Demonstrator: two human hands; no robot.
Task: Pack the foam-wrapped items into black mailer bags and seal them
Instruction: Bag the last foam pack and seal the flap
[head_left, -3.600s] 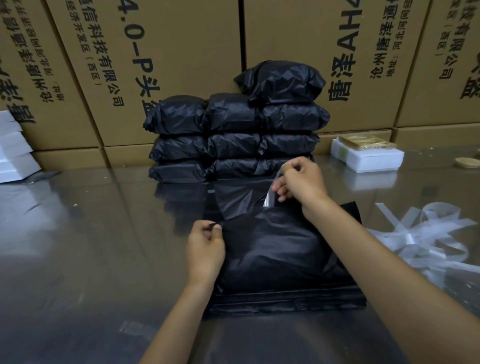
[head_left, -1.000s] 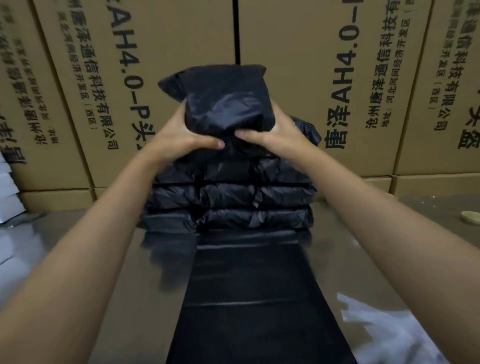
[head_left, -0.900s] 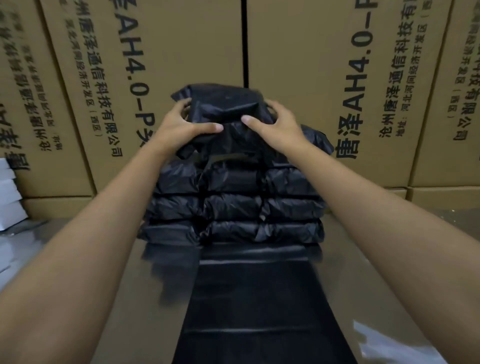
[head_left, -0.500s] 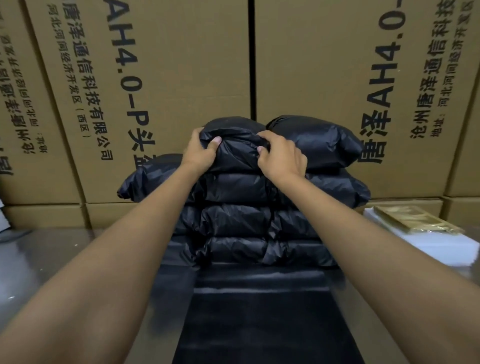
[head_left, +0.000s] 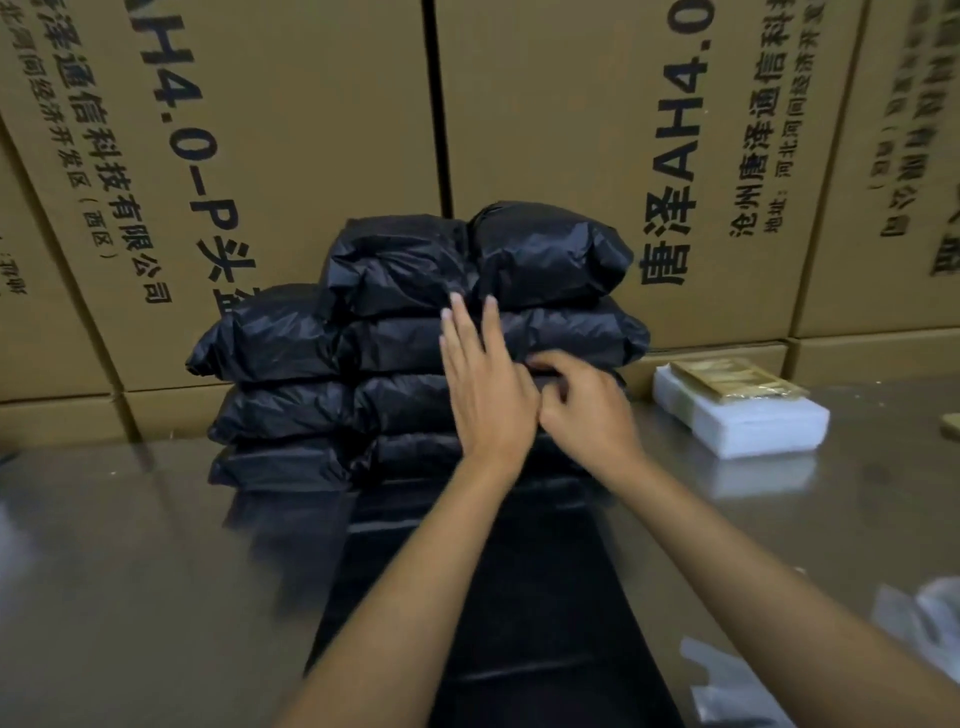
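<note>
Both hands have let go of the crinkled black plastic mailer parcel (head_left: 400, 273) they were setting down half a second ago, and it now sits on the top row of the stack of sealed black mailer parcels (head_left: 415, 358), just beyond the fingertips and pressed against its neighbour on that row. The left hand (head_left: 485, 387) is released, fingers straight and slightly spread, lying flat against the front of the stack or just off it; motion blur leaves contact unclear. The right hand (head_left: 584, 402) sits touching the left at the thumb side, fingers loosely curled and holding nothing that can be made out. Below both wrists, toward the person, a flat pile of empty glossy black mailer bags (head_left: 524, 597) lies on the reflective steel counter (head_left: 130, 561). To the right of the right hand rests a white foam-wrapped block (head_left: 748, 423) with a gold-coloured flat packet (head_left: 737, 379) on top, probably the next item to pack. Judging by its look, the foam should be light and springy, best taken by its two long sides with a gentle squeeze. The bag film looks thin, slick and limp, so a single sheet is likely best pinched at its open edge. Brown printed cardboard cartons (head_left: 311, 130) stand behind the stack, beyond both hands.
</note>
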